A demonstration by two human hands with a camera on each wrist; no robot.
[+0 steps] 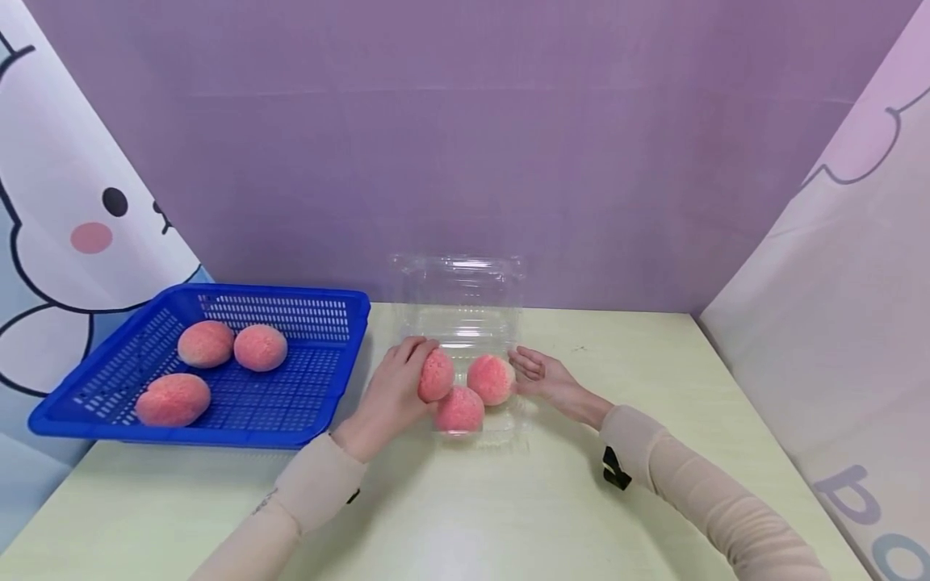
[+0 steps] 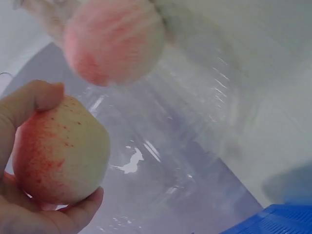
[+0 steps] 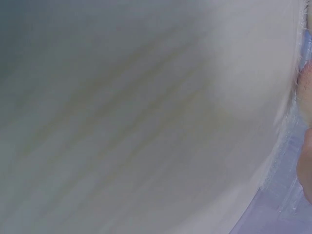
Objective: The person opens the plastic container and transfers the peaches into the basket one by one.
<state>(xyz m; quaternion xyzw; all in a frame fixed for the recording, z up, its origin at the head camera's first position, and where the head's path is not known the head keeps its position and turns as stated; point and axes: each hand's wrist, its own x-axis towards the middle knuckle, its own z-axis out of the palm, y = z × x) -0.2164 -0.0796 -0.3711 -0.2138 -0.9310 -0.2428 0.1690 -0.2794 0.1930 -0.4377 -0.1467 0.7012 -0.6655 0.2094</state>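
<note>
My left hand [image 1: 395,383] grips a pink peach [image 1: 436,376] over the left side of a clear plastic clamshell box [image 1: 501,436]. In the left wrist view the thumb and fingers curl round that peach [image 2: 63,151]. Two more peaches lie in the box: one at the front [image 1: 460,410] and one at the right [image 1: 490,380]. My right hand [image 1: 550,381] is beside the box's right side, fingers extended, close to the right peach. Whether it touches the box is unclear. A pale blurred surface fills most of the right wrist view.
The box's transparent lid [image 1: 461,303] stands raised at the back, near the purple backdrop [image 1: 465,161]. On the left a blue plastic basket [image 1: 218,436] holds three peaches [image 1: 206,344]. Printed cloth panels [image 1: 821,339] border the pale table [image 1: 581,516] on both sides.
</note>
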